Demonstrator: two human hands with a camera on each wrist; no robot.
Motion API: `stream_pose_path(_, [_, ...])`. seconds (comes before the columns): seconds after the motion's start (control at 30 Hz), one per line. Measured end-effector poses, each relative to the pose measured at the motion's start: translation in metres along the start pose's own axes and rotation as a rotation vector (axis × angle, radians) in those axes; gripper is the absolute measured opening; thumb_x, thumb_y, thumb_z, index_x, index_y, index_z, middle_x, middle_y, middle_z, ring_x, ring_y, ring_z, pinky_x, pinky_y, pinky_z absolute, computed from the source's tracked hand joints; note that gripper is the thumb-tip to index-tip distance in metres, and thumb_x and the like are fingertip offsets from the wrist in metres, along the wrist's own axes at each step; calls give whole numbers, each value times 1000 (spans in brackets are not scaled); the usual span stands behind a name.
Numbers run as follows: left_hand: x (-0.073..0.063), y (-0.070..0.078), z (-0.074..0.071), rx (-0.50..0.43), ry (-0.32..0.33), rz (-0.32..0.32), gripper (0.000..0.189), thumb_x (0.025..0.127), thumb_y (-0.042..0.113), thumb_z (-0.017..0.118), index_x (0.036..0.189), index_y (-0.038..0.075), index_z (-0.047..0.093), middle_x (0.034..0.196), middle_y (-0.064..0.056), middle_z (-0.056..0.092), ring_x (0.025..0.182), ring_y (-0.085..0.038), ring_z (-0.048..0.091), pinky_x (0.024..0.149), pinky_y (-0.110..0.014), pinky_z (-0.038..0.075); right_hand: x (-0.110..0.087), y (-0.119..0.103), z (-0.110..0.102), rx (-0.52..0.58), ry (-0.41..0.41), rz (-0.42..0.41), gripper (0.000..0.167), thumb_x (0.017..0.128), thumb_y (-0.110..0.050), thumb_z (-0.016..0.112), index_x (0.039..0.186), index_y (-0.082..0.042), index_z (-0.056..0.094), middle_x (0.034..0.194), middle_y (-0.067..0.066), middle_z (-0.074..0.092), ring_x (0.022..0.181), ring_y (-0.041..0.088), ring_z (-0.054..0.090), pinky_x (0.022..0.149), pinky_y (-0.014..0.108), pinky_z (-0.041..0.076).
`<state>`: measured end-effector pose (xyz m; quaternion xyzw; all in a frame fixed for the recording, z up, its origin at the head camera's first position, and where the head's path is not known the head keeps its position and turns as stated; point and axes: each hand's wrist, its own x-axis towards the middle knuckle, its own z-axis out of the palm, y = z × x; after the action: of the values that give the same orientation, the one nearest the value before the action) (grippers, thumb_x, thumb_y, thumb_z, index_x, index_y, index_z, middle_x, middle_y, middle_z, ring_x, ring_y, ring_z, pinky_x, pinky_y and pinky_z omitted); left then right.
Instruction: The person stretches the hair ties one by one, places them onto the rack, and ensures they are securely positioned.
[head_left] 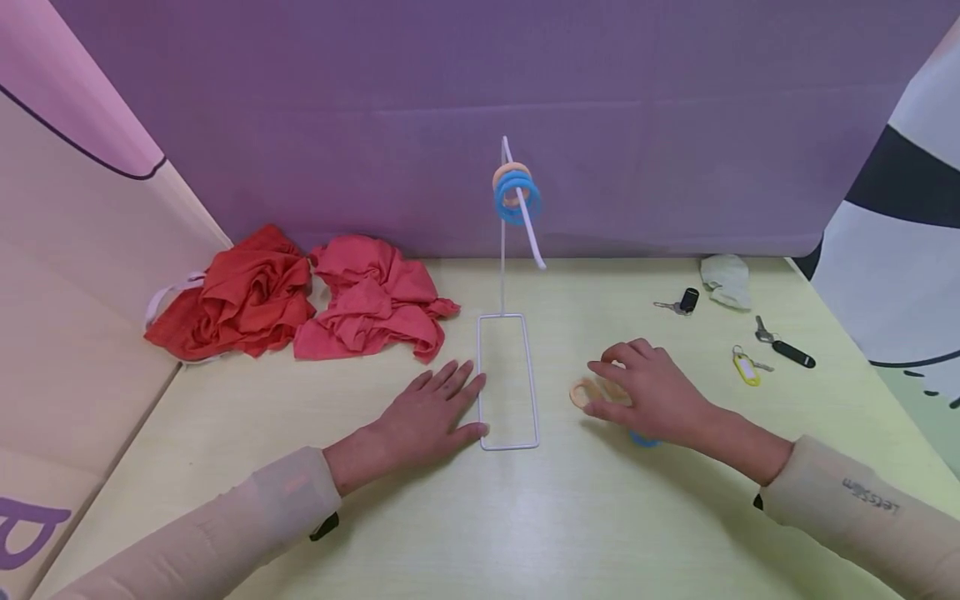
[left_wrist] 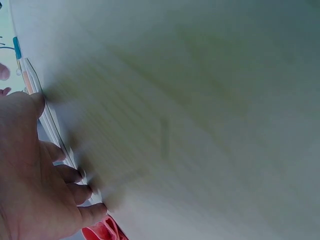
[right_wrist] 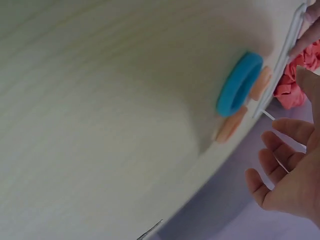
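A white wire stand rises from a rectangular base to a sloping arm, on which hang a peach ring and blue rings. My left hand lies flat beside the base, fingertips and thumb at its left bar. Over the table to the right of the stand, my right hand hovers with fingers loosely bent and nothing between them. Beneath it lie a peach ring, another peach ring and a blue ring, partly hidden by the hand in the head view.
Crumpled red cloth with a pale strap and pinkish-red cloth lie at the back left. On the right are a key with a black fob, another black-tagged key, a yellow-tagged key and a whitish crumpled item.
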<state>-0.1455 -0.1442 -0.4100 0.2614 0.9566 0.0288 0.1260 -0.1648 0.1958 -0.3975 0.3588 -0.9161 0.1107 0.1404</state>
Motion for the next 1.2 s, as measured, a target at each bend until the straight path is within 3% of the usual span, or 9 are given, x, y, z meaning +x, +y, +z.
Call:
stream_pose_path(0.43, [-2, 1, -1, -5, 26, 14, 79, 99, 62, 45, 161, 19, 22, 169, -7, 18, 157, -30, 15, 123, -55, 23, -2, 0, 14, -57, -88, 56, 39, 82, -48, 78, 107, -19, 73, 110, 4, 62, 107, 28, 51, 82, 50, 44])
stream_pose_path(0.7, [-1, 2, -1, 3, 32, 11, 79, 99, 62, 45, 161, 20, 22, 169, -6, 18, 157, -30, 14, 123, -55, 23, 0, 1, 17, -82, -73, 31, 30, 83, -47, 78, 96, -20, 73, 107, 3, 62, 104, 28, 52, 80, 50, 46])
stream_pose_path(1.2, [-2, 1, -1, -7, 25, 12, 79, 99, 61, 45, 161, 19, 22, 169, -6, 17, 157, -30, 14, 123, -55, 23, 7, -3, 22, -46, -54, 16, 23, 86, -34, 78, 96, -15, 73, 102, 2, 63, 94, 24, 51, 72, 41, 43])
